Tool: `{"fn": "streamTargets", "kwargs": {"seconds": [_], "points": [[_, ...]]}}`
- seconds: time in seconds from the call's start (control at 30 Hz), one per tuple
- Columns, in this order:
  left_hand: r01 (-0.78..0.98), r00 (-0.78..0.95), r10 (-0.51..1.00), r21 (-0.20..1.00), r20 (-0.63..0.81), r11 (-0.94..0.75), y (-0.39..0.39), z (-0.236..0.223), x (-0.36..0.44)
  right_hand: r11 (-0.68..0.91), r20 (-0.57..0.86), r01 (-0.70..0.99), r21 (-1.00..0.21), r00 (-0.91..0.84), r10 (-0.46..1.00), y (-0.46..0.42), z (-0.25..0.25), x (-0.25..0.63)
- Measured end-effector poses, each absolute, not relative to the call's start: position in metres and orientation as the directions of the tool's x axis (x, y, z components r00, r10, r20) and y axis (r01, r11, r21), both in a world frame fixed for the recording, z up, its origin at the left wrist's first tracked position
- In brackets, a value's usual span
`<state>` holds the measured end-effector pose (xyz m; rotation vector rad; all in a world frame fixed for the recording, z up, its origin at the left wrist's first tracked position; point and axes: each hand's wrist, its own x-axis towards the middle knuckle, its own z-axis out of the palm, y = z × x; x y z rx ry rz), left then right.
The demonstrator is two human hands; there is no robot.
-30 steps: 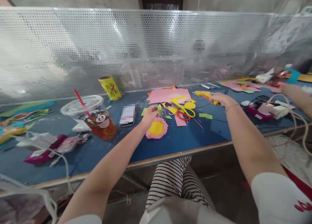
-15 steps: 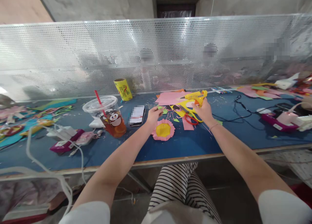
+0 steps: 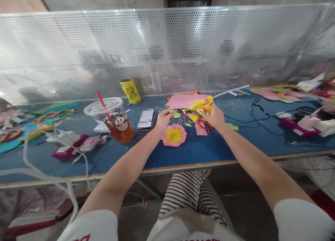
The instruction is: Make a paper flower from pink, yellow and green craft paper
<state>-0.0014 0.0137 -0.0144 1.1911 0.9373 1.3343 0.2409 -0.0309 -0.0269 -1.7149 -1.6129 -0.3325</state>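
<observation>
My right hand [image 3: 216, 117] grips a yellow glue gun [image 3: 201, 104], its nozzle pointing left toward my left hand. My left hand [image 3: 163, 118] pinches a small green paper piece [image 3: 172, 111] just above the table. Below both hands lies a pink paper flower with a yellow centre [image 3: 174, 135] on the blue table [image 3: 199, 148]. Red-handled scissors [image 3: 202, 124] and yellow and pink paper scraps [image 3: 183, 101] lie under the glue gun.
A plastic cup with a red straw [image 3: 115, 120], a phone [image 3: 146, 119] and a yellow can [image 3: 130, 91] stand to the left. A perforated metal screen [image 3: 104, 52] runs along the back. A black cable [image 3: 256, 117] and a magenta device [image 3: 298, 129] lie right; white cables [image 3: 52, 171] hang left.
My right hand picked up the glue gun from the right and brought it left, close to the green piece in my left hand. The camera view shifted slightly.
</observation>
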Motion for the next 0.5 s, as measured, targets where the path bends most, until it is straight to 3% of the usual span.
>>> {"fn": "streamTargets", "kwargs": {"seconds": [0.27, 0.5], "points": [[-0.253, 0.078, 0.993, 0.965, 0.089, -0.066, 0.0153, -0.0119, -0.001, 0.104, 0.639, 0.938, -0.331, 0.141, 0.756, -0.0306, -0.0225, 0.2419], [-0.237, 0.096, 0.987, 0.966, 0.126, -0.1, 0.0159, -0.0071, -0.004, 0.094, 0.634, 0.92, -0.381, 0.186, 0.751, -0.0305, -0.0204, 0.2498]]}}
